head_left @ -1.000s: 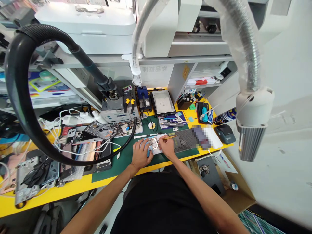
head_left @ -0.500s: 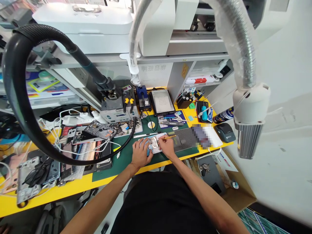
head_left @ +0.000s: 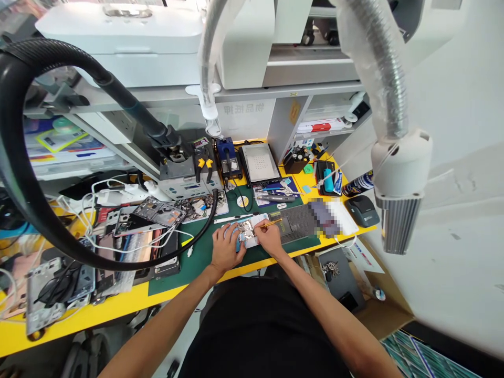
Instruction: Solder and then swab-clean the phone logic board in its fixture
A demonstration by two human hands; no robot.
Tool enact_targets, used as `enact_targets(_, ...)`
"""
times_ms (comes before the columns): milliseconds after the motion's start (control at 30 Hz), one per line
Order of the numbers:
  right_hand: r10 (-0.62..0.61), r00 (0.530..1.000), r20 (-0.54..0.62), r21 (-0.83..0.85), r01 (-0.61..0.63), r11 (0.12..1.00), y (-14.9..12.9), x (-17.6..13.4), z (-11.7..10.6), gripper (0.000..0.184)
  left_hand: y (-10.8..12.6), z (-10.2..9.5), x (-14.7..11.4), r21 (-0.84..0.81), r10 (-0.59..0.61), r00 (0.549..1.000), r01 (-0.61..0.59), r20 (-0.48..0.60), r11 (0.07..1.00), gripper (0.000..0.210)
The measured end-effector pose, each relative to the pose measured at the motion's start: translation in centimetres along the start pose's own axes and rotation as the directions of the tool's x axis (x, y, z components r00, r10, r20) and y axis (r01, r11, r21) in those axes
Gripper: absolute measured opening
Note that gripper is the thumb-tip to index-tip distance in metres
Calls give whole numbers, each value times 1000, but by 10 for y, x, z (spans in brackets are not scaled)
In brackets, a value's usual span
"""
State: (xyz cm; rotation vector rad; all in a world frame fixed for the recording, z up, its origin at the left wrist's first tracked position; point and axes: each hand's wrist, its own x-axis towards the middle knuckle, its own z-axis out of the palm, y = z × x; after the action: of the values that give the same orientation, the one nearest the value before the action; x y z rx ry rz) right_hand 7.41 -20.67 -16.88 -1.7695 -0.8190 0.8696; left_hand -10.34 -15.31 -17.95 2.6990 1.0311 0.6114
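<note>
On the green mat [head_left: 205, 265], a phone circuit board [head_left: 247, 230] with silvery shields lies on a whitish base. My left hand [head_left: 227, 249] rests over its left side, fingers bent and holding it down. A light blue piece shows beside those fingers. From the right, my right hand [head_left: 269, 240] pinches a thin orange-brown tool [head_left: 273, 222], whose rear end sticks out to the right. The working tip is hidden near the board. Just right of my right hand lies a dark perforated pad [head_left: 301, 223].
A thick black hose [head_left: 98, 258] loops over the left side. Phone parts [head_left: 155, 212] and white cables are piled there. Behind stand a grey station [head_left: 189, 184] and a blue soldering unit [head_left: 227, 152]. A lamp head [head_left: 401, 210] hangs at right, near a spray can [head_left: 358, 184].
The whole view has shifted slightly left. Both hands keep nearly the same position at the circuit board, and the right one still pinches the thin tool.
</note>
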Motion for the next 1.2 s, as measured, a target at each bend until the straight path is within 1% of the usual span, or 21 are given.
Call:
enact_targets(433, 2, 1000, -18, -15, -2, 1000, 0, 1, -1, 10, 0, 0, 0, -9, -6, 1000, 6, 9, 1000, 33)
enact_targets(700, 25, 999, 28, 7, -25, 1000, -4, -1, -5, 11, 0, 1, -1, -13, -13, 1000, 13, 15, 1000, 33)
enact_targets(967, 26, 999, 43, 29, -27, 999, -7, -2, -6, 10, -1, 1, -1, -3, -4, 1000, 4, 16, 1000, 33)
enact_targets(1200, 23, 999, 32, 17, -24, 1000, -8, -3, -7, 10, -1, 1, -1, -5, -4, 1000, 4, 12, 1000, 33)
